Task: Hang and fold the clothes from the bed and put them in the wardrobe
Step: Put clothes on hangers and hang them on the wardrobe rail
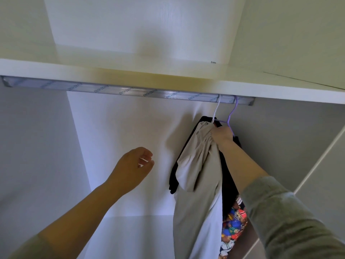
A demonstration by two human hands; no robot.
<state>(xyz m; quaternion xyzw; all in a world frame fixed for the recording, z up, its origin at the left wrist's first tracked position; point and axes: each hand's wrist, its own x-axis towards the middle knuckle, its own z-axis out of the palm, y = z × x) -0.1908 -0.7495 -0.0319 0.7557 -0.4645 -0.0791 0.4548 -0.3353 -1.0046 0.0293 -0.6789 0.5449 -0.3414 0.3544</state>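
Observation:
Inside the wardrobe, a metal hanging rail (130, 89) runs under a white shelf (168, 71). At its right end hang a white hanger (216, 107) and a purple hanger (232, 113). A beige garment (197, 174) hangs from the white hanger, in front of a black garment (174, 182) with a colourful cartoon print (234, 223) low down. My right hand (222, 133) grips the gathered top of the beige garment just below the hanger hooks. My left hand (134, 169) hovers free to the left with its fingers loosely curled, holding nothing.
The white back wall (121, 137) of the wardrobe fills the middle. A side panel (33, 146) stands at the left, and a door edge (317, 159) slants at the right. The rail left of the hangers is bare.

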